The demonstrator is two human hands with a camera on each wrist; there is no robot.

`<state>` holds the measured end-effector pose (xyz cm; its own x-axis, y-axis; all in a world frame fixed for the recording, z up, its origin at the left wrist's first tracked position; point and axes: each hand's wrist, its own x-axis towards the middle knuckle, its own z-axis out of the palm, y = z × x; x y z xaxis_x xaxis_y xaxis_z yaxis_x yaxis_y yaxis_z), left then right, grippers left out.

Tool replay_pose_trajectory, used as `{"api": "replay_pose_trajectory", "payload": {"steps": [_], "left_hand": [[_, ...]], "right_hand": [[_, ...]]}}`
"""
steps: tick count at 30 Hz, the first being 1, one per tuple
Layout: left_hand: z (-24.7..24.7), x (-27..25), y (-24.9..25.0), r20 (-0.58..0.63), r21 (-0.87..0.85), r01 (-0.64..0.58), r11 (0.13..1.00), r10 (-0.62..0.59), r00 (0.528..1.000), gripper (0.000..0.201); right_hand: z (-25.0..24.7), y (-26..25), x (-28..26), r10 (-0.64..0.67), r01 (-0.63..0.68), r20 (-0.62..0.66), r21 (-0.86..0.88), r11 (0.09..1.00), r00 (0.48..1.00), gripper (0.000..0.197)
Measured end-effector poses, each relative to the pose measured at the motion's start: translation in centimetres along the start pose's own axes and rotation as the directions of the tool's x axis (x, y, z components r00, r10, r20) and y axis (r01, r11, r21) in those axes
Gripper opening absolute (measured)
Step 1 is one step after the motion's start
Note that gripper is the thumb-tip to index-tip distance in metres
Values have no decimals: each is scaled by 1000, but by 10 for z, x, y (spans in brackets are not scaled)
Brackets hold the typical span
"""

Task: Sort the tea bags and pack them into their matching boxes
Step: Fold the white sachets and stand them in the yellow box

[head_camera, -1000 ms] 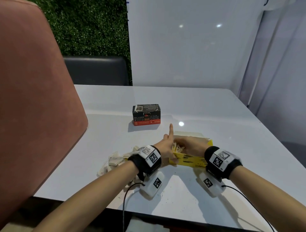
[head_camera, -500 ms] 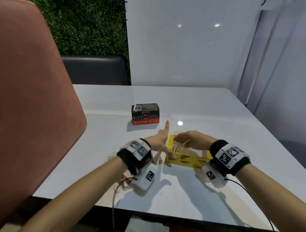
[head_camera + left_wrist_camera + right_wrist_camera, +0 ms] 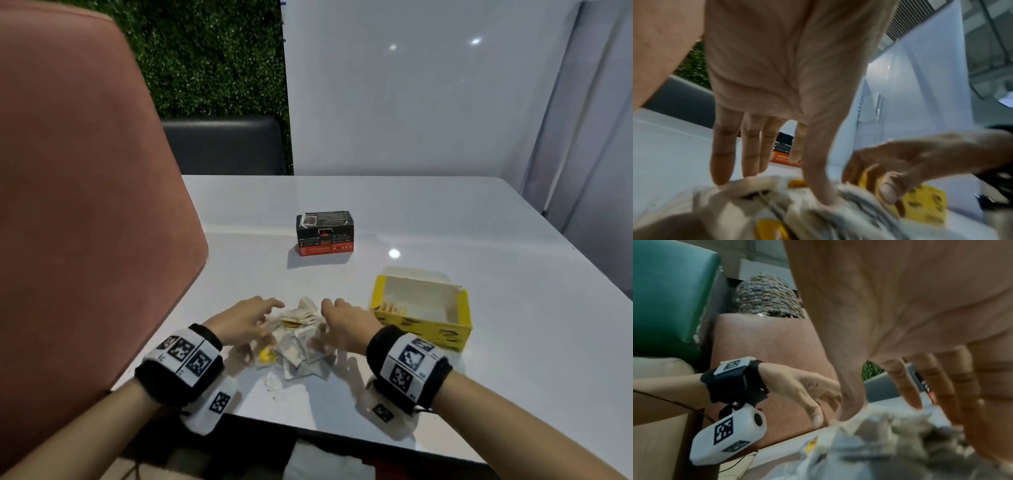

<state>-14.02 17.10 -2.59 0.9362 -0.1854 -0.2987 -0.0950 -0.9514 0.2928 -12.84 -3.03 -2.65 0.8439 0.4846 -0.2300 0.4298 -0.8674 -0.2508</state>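
A loose pile of white tea bags, some with yellow tags, lies on the white table near its front edge. My left hand touches the pile's left side with straight, spread fingers, the thumb pressing down on it. My right hand comes down on the pile's right side, its fingertips in the bags. Neither hand plainly grips a bag. The open yellow box stands just right of the right hand, a few bags at its left end. A closed black-and-red box sits farther back.
A pink chair back fills the left side, close to the left arm. A dark seat stands behind the table's far edge. Bare table surface shows right of and behind the boxes.
Both hands have left the yellow box and moved left onto the tea bag pile. The yellow box now stands untouched with its top open.
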Motion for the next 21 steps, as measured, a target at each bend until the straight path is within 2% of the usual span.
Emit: {"api": "replay_pose_trajectory", "payload": {"steps": [2,4,6,8,12,14,16,18,19,20,21], "left_hand": [[13,-1,8,27,-2,-15,1000,15,1000,85],[26,-6,19,-27,66,-26,997,28,999,94],[37,-9,30,-164,209,-32,977,67,984,77],[41,-11,36,-240,277,-31,960,101,966,57],[37,-12,37,-225,282,-74,957,141,964,30],[34,-13,35,-260,264,-123,957,194,946,17],[31,-14,32,-315,205,-165,965,224,922,12],[24,-14,27,-345,54,-174,983,182,921,11],[19,-14,23,-359,-102,-182,978,134,924,9],[14,-14,20,-370,-289,-192,938,76,926,11],[9,-14,17,-377,-468,-203,860,14,926,13]], "right_hand": [[10,-6,4,25,-25,-6,40,999,1000,70],[15,-10,7,16,-15,-33,40,999,999,75],[18,-9,8,13,-11,-69,34,999,998,64],[18,-6,11,13,-8,-114,48,999,993,44],[13,5,15,21,3,-126,187,982,992,18],[7,10,14,33,4,-105,328,945,994,18],[0,14,11,51,-1,-90,488,873,995,25],[-7,19,9,60,16,-107,594,804,993,23],[-10,21,8,59,34,-123,641,767,991,22],[-13,23,7,60,55,-140,694,718,988,21],[-17,24,5,61,76,-152,754,653,986,22]]}}
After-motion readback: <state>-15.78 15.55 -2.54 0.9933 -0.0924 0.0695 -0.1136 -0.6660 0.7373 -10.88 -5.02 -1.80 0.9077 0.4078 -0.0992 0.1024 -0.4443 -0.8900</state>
